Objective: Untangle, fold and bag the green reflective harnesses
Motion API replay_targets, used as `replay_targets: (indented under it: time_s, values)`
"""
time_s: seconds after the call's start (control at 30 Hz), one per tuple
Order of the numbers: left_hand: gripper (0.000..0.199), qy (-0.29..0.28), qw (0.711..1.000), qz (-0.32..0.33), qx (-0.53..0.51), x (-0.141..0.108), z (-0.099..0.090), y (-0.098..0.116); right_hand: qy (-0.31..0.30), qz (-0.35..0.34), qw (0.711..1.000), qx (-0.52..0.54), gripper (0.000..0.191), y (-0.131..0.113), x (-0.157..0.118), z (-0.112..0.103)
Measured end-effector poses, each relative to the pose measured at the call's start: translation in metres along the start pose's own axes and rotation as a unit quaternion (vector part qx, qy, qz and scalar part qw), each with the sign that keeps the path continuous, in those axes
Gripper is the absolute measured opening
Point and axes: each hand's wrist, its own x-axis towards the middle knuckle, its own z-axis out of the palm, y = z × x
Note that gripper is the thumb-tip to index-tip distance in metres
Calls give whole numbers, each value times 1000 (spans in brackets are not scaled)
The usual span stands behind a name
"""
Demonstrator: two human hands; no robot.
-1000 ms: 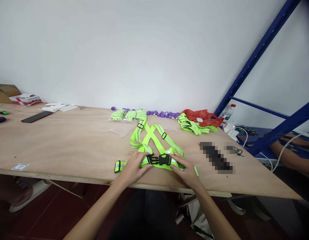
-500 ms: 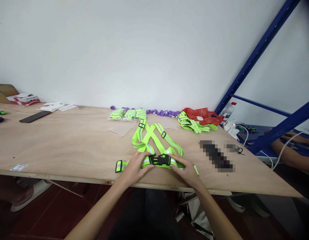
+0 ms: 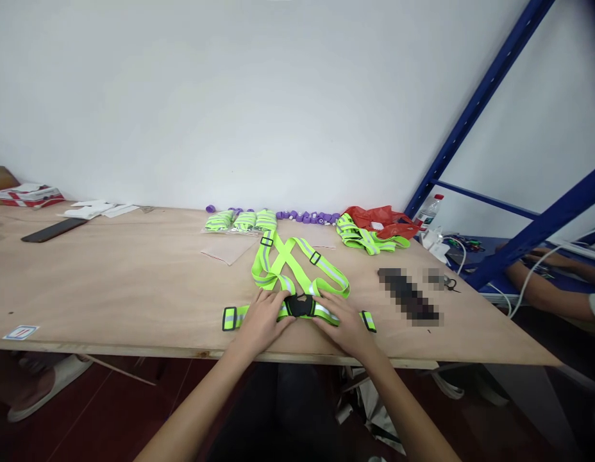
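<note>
A reflective vest (image 3: 293, 262) of lime-yellow straps with silver stripes lies on the table, its shoulder straps crossing at the back. Across its near side, the black side-release buckle (image 3: 300, 305) has its two halves pushed together. My left hand (image 3: 259, 321) grips the left end of the buckle and its strap between thumb and fingers. On the other side, my right hand (image 3: 344, 322) is closed the same way round the right end. A black slider (image 3: 229, 319) lies left of my left hand, and another slider (image 3: 368, 321) shows beyond my right hand.
Several folded vests in clear bags (image 3: 245, 221) and a row of purple rolls (image 3: 307, 217) line the wall. A loose vest (image 3: 369, 240) lies by a red bag (image 3: 386, 219) and a bottle (image 3: 429, 212). A blue frame (image 3: 475, 115) stands right, near another person's arm (image 3: 542, 285).
My hands have moved towards each other, and the buckle halves, partly apart before, are now pushed together. The camera view has shifted slightly to the right.
</note>
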Motion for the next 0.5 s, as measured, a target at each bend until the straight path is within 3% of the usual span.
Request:
replay_targets:
  time_s: [0.13,0.3,0.4,0.5]
  values:
    - [45,4,999,40,-6,-10,-13,0,29,-20,999,-28,36,-2,-7,-21]
    - [43,37,996,87,3,-40,-47,-10,6,38,998,-47,46,25,-33,-68]
    - [48,40,998,55,5,-59,-69,-26,-26,104,994,-31,55,43,-48,-89]
    - [49,18,1000,6,4,-71,-80,-45,-57,143,988,-3,54,51,-55,-96]
